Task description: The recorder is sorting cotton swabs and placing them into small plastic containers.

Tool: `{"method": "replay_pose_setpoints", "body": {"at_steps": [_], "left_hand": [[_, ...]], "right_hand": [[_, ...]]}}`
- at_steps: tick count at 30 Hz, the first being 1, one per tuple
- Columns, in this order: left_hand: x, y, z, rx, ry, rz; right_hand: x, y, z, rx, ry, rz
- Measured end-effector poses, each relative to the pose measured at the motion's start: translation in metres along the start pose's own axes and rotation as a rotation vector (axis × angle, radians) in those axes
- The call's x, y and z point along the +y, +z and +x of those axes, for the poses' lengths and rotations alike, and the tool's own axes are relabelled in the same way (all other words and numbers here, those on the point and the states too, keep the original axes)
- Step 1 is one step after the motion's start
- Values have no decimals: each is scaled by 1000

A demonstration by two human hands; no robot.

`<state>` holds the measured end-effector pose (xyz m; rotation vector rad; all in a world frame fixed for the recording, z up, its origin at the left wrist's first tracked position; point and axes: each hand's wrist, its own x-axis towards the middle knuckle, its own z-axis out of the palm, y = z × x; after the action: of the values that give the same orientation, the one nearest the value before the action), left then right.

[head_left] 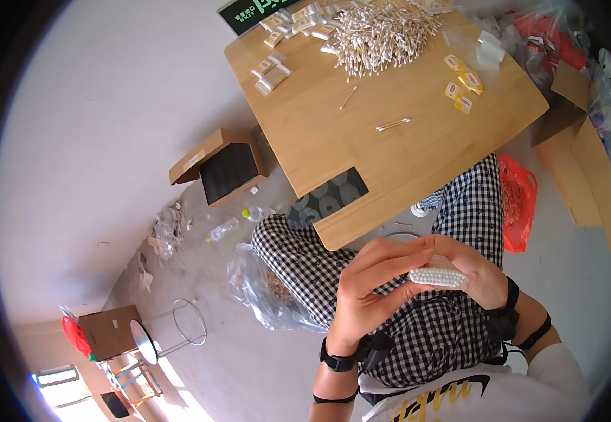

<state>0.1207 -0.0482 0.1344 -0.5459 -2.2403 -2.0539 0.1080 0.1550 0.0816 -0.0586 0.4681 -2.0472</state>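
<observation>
A packed bundle of cotton swabs [438, 277] is held between my two hands above my lap, its rows of white tips showing at one end. My left hand [370, 287] closes on the bundle from the left, with fingers along its top and thumb underneath. From the right, my right hand [476, 271] wraps round the other side. My palms and fingers hide most of the bundle's length, and whether a wrapper covers it I cannot tell. On the wooden table [460, 151] lies a big heap of loose cotton swabs [383, 35].
Yellow-and-white cards [463, 84] and several filled small packs [272, 76] lie on the table. Stray swabs [393, 124] rest nearer me. A red bag [516, 204] stands right of my legs, a clear bag [267, 288] left. Cardboard boxes [232, 169] flank the table.
</observation>
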Motion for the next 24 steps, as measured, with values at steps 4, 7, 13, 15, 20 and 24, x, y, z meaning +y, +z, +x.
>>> {"method": "replay_pose_setpoints", "body": {"at_steps": [4, 7, 13, 15, 20, 24], "left_hand": [[-5, -2, -2, -12, 50, -19], [-5, -4, -1, -36, 58, -39], [-5, -6, -5, -48, 68, -25], [-7, -4, -7, -29, 39, -36], [4, -2, -6, -55, -23, -16], [1, 4, -4, -86, 18, 21]], "right_hand": [[-2, 35, 7, 637, -152, -344], [-1, 1, 12, 337, -20, 40], [2, 6, 13, 364, 15, 106], [3, 2, 13, 360, 26, 104], [5, 7, 14, 417, -19, 45], [12, -6, 17, 364, 25, 81]]}}
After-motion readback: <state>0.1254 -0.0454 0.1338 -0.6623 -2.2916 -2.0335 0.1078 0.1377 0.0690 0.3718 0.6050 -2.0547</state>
